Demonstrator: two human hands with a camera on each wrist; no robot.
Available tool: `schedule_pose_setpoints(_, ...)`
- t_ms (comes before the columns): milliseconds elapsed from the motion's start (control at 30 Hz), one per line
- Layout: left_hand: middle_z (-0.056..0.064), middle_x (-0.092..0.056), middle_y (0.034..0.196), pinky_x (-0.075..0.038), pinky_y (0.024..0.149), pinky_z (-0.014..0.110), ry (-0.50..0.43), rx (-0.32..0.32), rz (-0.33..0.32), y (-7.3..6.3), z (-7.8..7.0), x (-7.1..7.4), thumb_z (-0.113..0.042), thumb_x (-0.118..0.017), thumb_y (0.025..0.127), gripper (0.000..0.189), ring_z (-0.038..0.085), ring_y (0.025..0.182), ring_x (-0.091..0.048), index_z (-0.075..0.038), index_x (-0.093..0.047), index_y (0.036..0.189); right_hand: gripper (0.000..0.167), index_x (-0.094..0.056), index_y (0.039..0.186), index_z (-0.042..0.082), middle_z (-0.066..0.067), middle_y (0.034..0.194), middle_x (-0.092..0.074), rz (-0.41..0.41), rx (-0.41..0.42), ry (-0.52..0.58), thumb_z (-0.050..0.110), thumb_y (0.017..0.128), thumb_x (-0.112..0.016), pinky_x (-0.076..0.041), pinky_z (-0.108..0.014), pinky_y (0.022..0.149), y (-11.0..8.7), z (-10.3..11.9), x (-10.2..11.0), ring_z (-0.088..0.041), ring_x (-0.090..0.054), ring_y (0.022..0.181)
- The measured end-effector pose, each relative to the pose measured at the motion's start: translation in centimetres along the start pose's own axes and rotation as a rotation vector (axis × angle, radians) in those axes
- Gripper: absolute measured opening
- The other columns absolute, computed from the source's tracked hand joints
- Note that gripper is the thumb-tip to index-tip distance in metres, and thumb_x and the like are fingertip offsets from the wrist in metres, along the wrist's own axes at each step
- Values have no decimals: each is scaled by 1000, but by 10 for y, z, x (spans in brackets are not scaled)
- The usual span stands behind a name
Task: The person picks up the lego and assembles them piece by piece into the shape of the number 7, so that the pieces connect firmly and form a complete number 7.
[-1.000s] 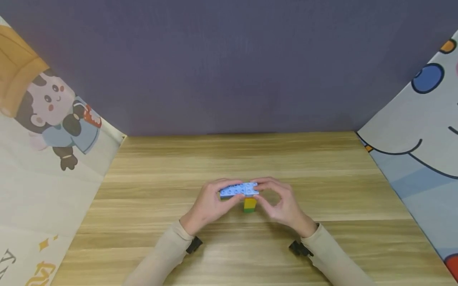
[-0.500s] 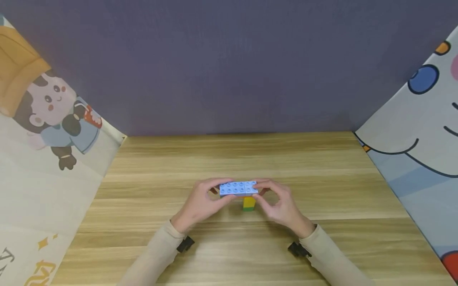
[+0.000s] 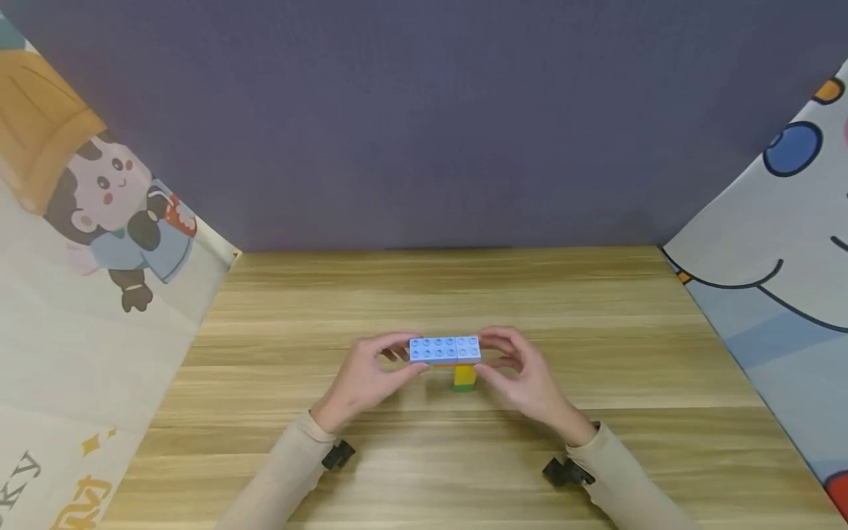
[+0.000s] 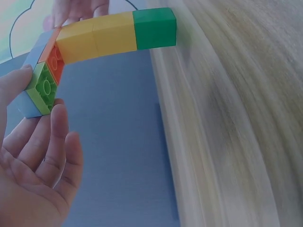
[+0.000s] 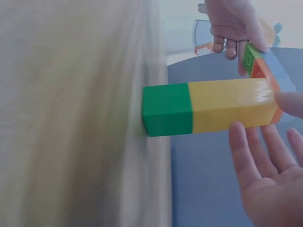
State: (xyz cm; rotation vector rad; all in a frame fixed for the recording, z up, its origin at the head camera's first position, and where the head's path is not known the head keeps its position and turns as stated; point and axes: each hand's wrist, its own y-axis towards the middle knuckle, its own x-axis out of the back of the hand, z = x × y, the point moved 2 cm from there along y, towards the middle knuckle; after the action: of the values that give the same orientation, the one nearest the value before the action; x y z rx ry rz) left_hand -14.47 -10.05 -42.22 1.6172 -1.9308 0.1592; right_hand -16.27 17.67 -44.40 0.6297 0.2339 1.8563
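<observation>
A toy brick structure stands on the table. Its upright column has a green brick (image 5: 166, 109) at the bottom and yellow bricks (image 4: 98, 38) above. An orange brick (image 4: 53, 57) tops the column, with a lime green brick (image 4: 43, 88) beside it under the overhang. Two light blue studded bricks, a longer one (image 3: 433, 350) and a shorter one (image 3: 468, 348), form the top row. My left hand (image 3: 363, 377) pinches the overhanging left end between thumb and fingers. At the right end, my right hand (image 3: 528, 383) holds the top of the column, thumb opposite fingers.
The wood-grain table (image 3: 298, 294) runs back to a dark blue-grey panel (image 3: 430, 132). Cartoon-printed panels stand at the left (image 3: 73, 353) and right (image 3: 762, 353). A small black device (image 3: 339, 455) sits at each wrist.
My left hand has slid left along the blue bricks to their left end, uncovering more studs. My right fingers have drawn back from the studs to the right end. The structure stays in place.
</observation>
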Motion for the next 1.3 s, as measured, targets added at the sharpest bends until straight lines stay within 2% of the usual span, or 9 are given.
schedule_pose_setpoints(133, -5, -81, 100, -61, 82, 38, 6, 10, 13, 0, -1, 0, -23, -90, 87, 40, 7, 87, -70, -15, -79, 124, 56, -58, 139, -3, -26, 136, -67, 46, -145, 39, -8, 87, -80, -64, -31, 92, -7, -4, 3, 4, -64, 122)
schedule_pose_setpoints(333, -4, -80, 101, -62, 84, 38, 1, 28, 31, 0, -1, 2, -22, -90, 87, 40, 7, 88, -70, -13, -79, 125, 46, -65, 131, -3, -26, 132, -70, 116, -268, 82, -4, 88, -81, -63, -31, 95, -14, -15, 1, 1, -67, 116)
schedule_pose_setpoints(767, -4, -81, 100, -62, 83, 40, -19, 5, 24, 3, 0, 2, -22, -90, 87, 39, 6, 84, -70, -14, -79, 124, 42, -65, 131, 1, -21, 131, -71, 148, -308, 37, 0, 91, -80, -63, -30, 96, -12, -24, 1, -20, -72, 117)
schedule_pose_setpoints(867, -1, -81, 103, -63, 83, 43, -33, 6, 4, 5, 0, 1, -20, -88, 89, 43, 8, 84, -70, -13, -76, 129, 41, -66, 130, 3, -18, 128, -73, 149, -306, 24, 2, 92, -81, -63, -31, 94, -11, -25, 2, -27, -73, 115)
schedule_pose_setpoints(967, 5, -82, 110, -62, 82, 39, -60, 11, -32, 8, 0, -1, -16, -86, 90, 47, 10, 85, -70, -10, -71, 135, 40, -66, 130, 3, -18, 127, -74, 148, -311, 18, 5, 93, -81, -63, -30, 94, -10, -26, 3, -30, -74, 113)
schedule_pose_setpoints(1133, 13, -79, 123, -60, 80, 27, -120, 13, -41, 14, 3, -5, -9, -82, 93, 56, 13, 86, -72, -8, -62, 146, 44, -64, 134, 2, -20, 128, -74, 132, -327, 42, 8, 95, -80, -62, -28, 94, -8, -28, 5, -27, -74, 110)
schedule_pose_setpoints(1300, 16, -76, 131, -60, 81, 27, -124, 10, -4, 18, 7, -7, -10, -79, 96, 58, 14, 88, -73, -11, -58, 149, 40, -64, 134, 2, -20, 124, -75, 95, -330, 36, 7, 97, -77, -61, -26, 92, -7, -29, 8, -14, -72, 104)
